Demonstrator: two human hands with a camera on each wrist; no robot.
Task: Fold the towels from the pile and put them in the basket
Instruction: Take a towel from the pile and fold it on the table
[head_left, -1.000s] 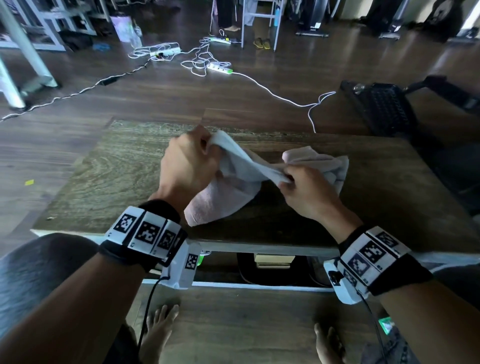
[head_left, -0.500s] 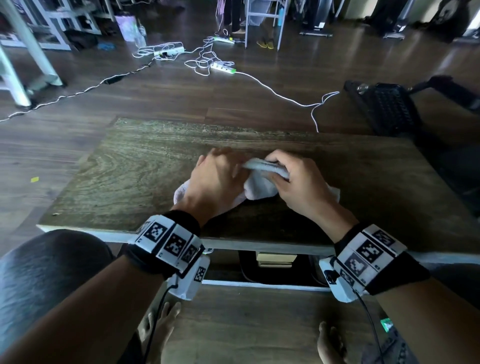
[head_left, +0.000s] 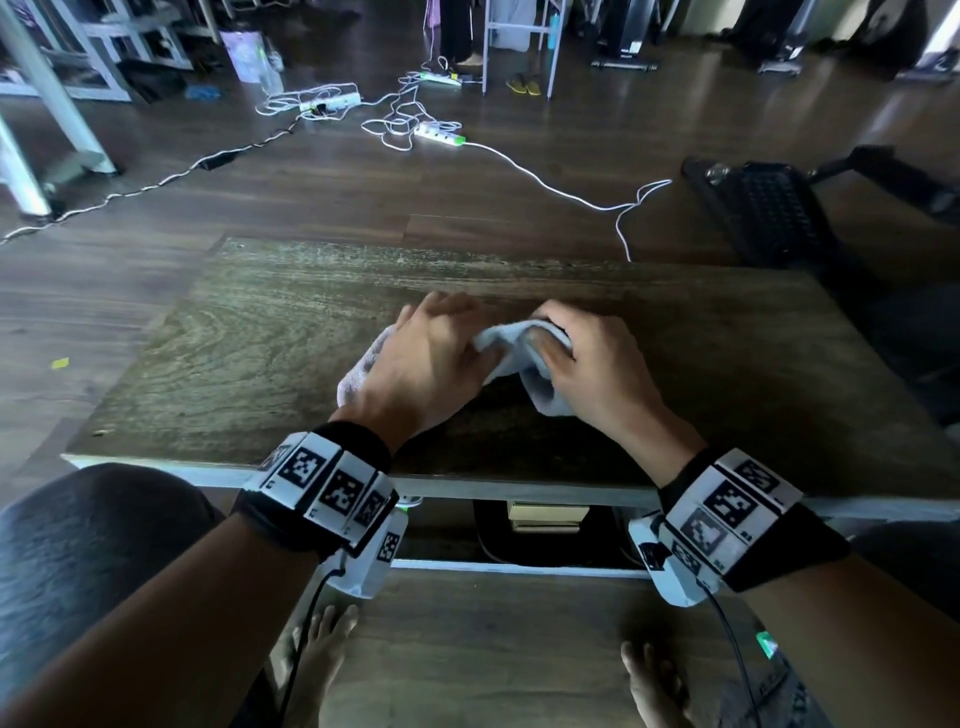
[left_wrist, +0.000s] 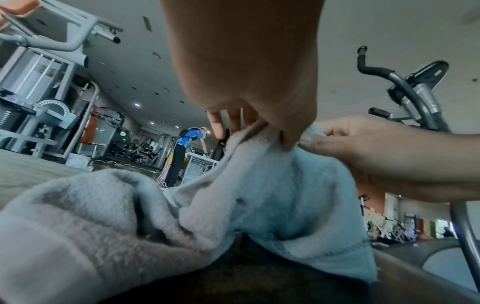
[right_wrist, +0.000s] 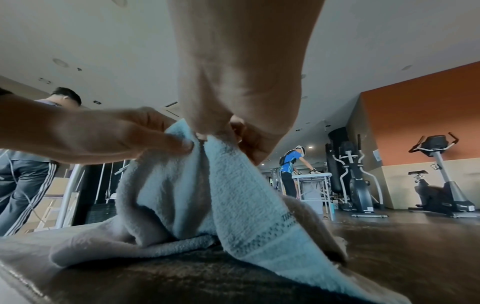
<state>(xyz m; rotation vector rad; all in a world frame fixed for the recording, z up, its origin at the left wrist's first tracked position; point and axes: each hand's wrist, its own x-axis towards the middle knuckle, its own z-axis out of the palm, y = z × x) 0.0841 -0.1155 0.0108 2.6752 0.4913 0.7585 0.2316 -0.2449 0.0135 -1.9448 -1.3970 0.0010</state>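
Since a second ago I have lowered the pale towel (head_left: 540, 384) onto the wooden table (head_left: 249, 353), my left hand (head_left: 431, 364) and right hand (head_left: 597, 369) both pinching its bunched top edge, so folding is only starting.

Black wristbands (head_left: 332, 488) bearing white-and-black square-patterned marker tags.

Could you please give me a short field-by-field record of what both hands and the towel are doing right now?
towel: light grey towel, bunched, lower part lying on the wooden table
left hand: left hand over the towel's left part, thumb and fingers pinching a raised fold
right hand: right hand gripping the same raised fold from the right
hands: close together at the fold
basket: not identifiable in these views
pile: no other towels visible on the table
fold state: unfinished, cloth still rumpled
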